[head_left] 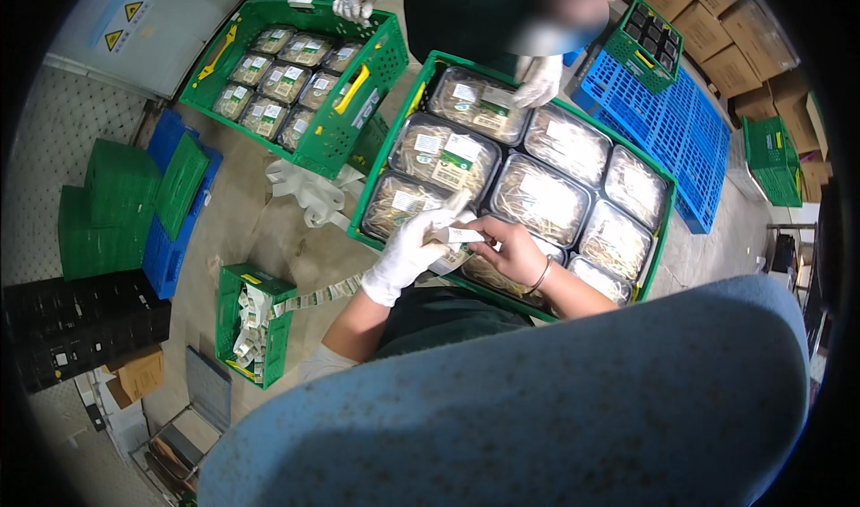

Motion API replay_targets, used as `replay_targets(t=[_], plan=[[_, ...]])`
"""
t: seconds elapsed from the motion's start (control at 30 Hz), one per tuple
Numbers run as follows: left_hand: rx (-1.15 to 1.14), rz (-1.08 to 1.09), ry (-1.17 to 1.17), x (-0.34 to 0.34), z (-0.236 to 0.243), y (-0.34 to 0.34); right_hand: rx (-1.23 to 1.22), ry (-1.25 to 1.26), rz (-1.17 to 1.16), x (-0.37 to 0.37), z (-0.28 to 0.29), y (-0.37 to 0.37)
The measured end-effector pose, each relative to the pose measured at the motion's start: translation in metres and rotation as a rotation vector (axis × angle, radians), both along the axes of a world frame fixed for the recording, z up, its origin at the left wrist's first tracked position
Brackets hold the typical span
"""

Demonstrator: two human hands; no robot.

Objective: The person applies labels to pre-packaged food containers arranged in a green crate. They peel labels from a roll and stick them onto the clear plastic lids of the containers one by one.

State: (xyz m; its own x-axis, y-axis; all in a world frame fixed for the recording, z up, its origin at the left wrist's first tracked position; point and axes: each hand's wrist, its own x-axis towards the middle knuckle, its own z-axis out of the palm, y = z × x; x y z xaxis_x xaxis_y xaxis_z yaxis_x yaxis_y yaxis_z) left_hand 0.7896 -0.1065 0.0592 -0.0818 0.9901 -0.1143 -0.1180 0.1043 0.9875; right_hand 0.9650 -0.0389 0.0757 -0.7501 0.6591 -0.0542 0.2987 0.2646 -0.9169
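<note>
My gloved left hand [405, 254] and bare right hand [509, 254] pinch a small white label [460, 236] between them. They are over the lower-left part of a green crate [656, 247], which holds several clear-lidded black trays [539, 198] of pale, stringy food. Some lids carry green-and-white labels [457, 160]. A long strip of labels [331, 294] runs from beside my left hand down to a small green crate [282, 337] piled with more of them.
A co-worker's gloved hands [537, 81] reach to both large crates, including another crate [372, 104] of packed trays at upper left. Around stand blue pallets [681, 149], stacked green crates [107, 229], a smaller crate [649, 46], black containers [81, 323] and cardboard boxes [735, 46].
</note>
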Motion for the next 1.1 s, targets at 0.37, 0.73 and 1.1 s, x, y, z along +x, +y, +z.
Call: replay_targets(t=[0.37, 0.73, 1.1], plan=[[-0.345, -0.386, -0.118, 0.05, -0.012, 0.048, 0.832, -0.508, -0.512, 0.141, -0.067, 0.177], [-0.277, -0.35, 0.043, 0.05, -0.002, -0.005, -0.266, 0.081, -0.061, 0.092, -0.024, 0.045], [-0.138, -0.142, 0.304, 0.088, -0.011, -0.033, 0.41, -0.001, -0.248, 0.105, -0.009, 0.008]])
